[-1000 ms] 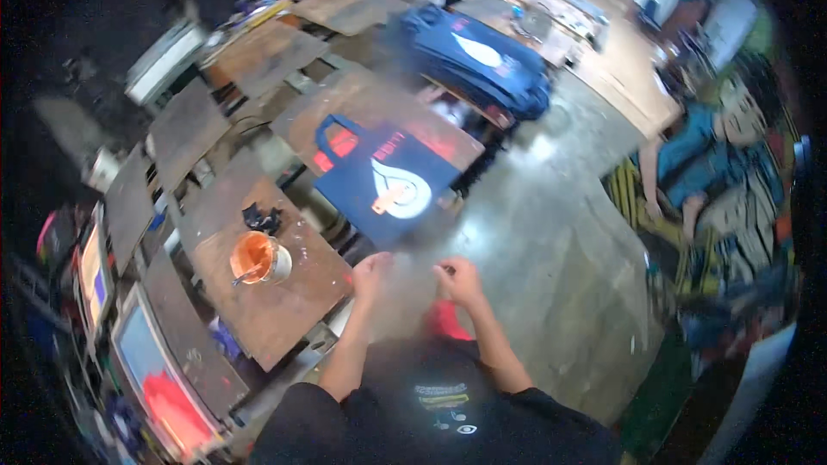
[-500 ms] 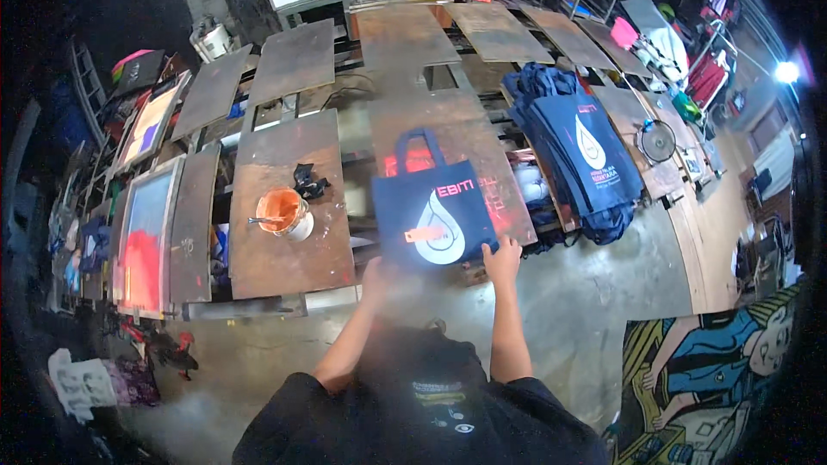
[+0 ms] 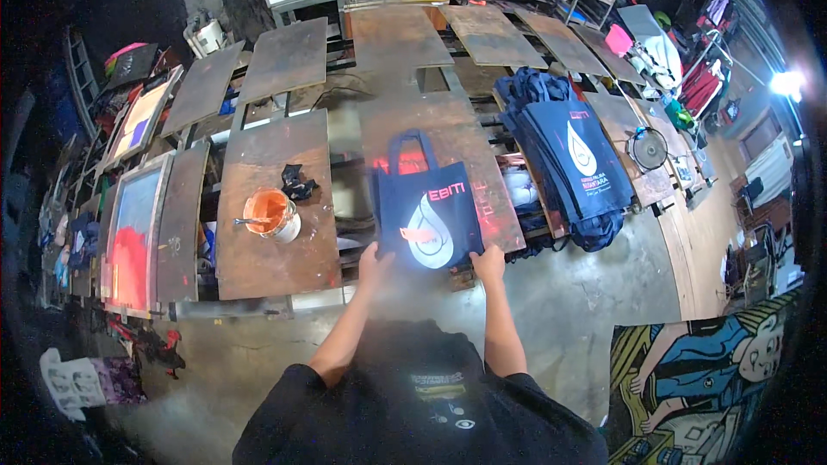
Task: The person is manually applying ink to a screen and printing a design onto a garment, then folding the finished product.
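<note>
A navy tote bag with a white drop print and red lettering lies on the middle wooden board, its handle toward the far side. My left hand is closed at the bag's near left corner, partly blurred by a smear in the picture. At the near right corner, my right hand pinches the edge between thumb and fingers. An orange patch lies across the drop print. Red paint marks show on the board beside the bag and through its handle.
To the right, a stack of similar navy bags covers another board. On the left board stand a tub of orange paint and a crumpled black scrap. A framed printing screen leans farther left; a round fan-like object sits far right.
The bag's near edge has shifted slightly left and straightened between my hands. My left hand has moved up to its corner. The whole view has also shifted a little.
</note>
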`<state>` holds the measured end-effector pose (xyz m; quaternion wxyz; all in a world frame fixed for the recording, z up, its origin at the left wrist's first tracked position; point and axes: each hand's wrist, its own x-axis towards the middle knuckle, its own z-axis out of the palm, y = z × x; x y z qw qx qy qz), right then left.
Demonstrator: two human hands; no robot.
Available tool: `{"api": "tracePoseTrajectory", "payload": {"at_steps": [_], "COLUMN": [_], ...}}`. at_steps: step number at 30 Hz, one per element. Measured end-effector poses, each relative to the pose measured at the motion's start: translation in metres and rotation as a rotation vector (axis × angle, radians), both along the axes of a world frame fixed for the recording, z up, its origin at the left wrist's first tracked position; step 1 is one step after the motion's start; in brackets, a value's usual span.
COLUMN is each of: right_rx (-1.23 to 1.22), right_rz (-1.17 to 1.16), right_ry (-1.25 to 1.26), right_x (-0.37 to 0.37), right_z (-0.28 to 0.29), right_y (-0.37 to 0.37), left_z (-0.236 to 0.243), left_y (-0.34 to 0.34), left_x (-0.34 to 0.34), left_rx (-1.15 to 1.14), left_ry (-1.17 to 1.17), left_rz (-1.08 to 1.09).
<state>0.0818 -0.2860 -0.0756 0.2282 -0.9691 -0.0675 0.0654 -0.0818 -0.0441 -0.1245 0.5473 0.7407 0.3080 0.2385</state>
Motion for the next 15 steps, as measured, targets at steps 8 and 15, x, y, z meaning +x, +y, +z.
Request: {"api": "tracePoseTrajectory", "payload": {"at_steps": [8,15], "right_rx": [0.537,0.948], "right_rz": [0.022,-0.168], "right_ry": [-0.262,-0.205], "right_x": [-0.022,-0.055], "right_z": [0.012,0.061], "right_y": [-0.002,0.01], "left_z": [0.023,0.024], "left_y": [-0.001,0.017], "left_x": [0.008,0.007], "left_rx": [-0.065,-0.069], "left_ry": [-0.046,-0.198], "left_rz": [-0.089,-0.051]}}
